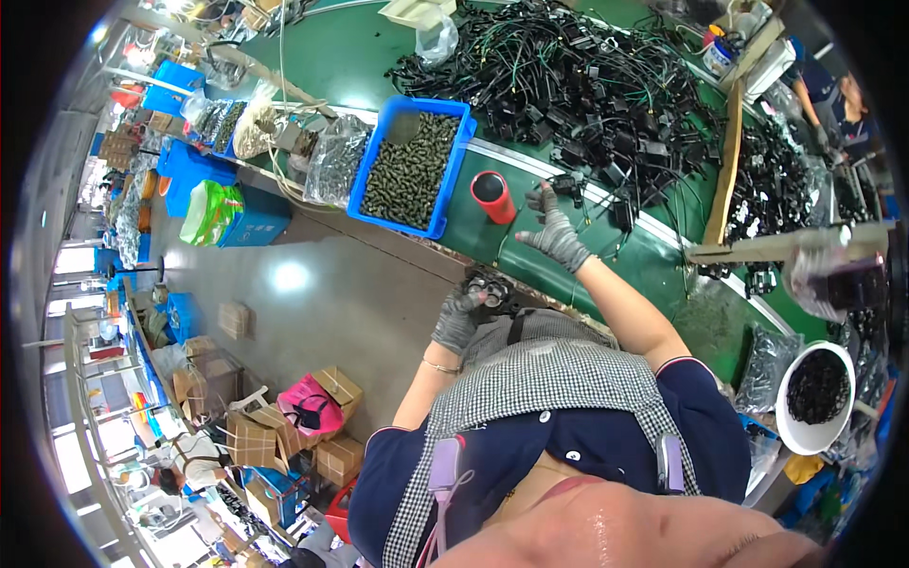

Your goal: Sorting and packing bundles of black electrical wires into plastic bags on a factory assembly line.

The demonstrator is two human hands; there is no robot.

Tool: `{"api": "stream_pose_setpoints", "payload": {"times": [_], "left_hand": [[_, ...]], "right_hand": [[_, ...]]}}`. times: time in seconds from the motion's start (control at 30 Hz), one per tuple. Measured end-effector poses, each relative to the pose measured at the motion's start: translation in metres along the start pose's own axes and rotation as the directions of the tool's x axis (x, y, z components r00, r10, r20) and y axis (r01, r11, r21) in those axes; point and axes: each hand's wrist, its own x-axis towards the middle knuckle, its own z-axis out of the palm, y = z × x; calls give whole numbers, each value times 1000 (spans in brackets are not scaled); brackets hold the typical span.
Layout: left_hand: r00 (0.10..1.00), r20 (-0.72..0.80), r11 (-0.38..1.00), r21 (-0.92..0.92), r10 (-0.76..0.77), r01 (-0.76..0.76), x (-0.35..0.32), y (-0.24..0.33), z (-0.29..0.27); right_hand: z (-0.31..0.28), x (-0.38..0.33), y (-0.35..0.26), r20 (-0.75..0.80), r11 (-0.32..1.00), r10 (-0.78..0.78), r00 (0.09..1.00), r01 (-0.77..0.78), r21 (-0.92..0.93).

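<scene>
My left hand (459, 322), in a grey knit glove, is closed on a black plastic part (490, 288) with round openings, held close to my checked apron by the bench edge. Over the green bench my right hand (559, 239), gloved the same way, has its thumb and fingers apart. Its fingertips are beside a small black part with a cable (568, 185); whether they touch it I cannot tell. A red cylinder with a dark open top (494, 199) stands just left of that hand.
A blue bin (358, 192) of small dark olive pieces sits left of the cylinder. Beyond lies a large heap of black cabled parts (587, 95). A wooden strip (727, 161) borders the heap on the right. A white tub (788, 431) holds black pieces. Cardboard boxes (256, 440) stand on the floor.
</scene>
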Motion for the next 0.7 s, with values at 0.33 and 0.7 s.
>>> {"api": "stream_pose_setpoints", "payload": {"times": [0.33,0.7], "left_hand": [[997,0,993,90,-75,74,65,99,-75],[911,228,933,194,-344,304,129,132,-78]], "right_hand": [[72,59,34,-42,995,-38,998,42,94],[69,34,65,-260,991,-87,962,57,-120]]}}
